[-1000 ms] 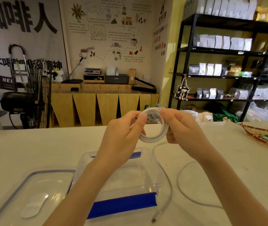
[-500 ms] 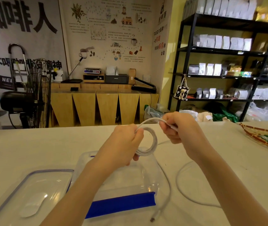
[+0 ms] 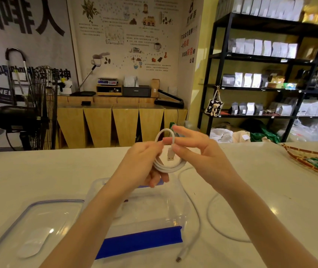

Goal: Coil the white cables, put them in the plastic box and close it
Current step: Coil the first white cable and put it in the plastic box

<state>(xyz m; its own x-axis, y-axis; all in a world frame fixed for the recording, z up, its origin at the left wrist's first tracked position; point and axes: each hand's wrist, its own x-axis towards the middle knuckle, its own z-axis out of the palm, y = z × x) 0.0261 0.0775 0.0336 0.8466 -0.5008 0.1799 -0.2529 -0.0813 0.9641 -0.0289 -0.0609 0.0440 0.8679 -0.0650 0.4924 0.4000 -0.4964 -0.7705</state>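
behind the pale surface (image 3: pixel 38 171) we see a shop room: black shelving (image 3: pixel 270 89) with white pouches on our right, a wooden counter (image 3: pixel 115 122) under a printed wall, and a black floor fan (image 3: pixel 28 113) on our left. the surface itself looks smooth and glossy, so we judge a loose cable would slide on it easily.

we hold the coiled white cable (image 3: pixel 167 167) up above the far edge of the plastic box (image 3: pixel 154 206). our left hand (image 3: pixel 140 167) has its fingers closed around the left side of the loops, and our right hand (image 3: pixel 198 157) pinches the end by the usb plug (image 3: pixel 170 154) between thumb and forefinger, the other fingers spread wide. a second white cable (image 3: pixel 202 209) lies uncoiled along the right side of the box, its small plug (image 3: pixel 178 259) near the surface's near edge. the clear lid (image 3: pixel 38 229) lies flat at the box's left, off the box.

this cable seems light, soft and springy; we expect the loops to open if let go, so we would grip across all the turns at once. the box looks light and rigid, likely to skate when pressed.
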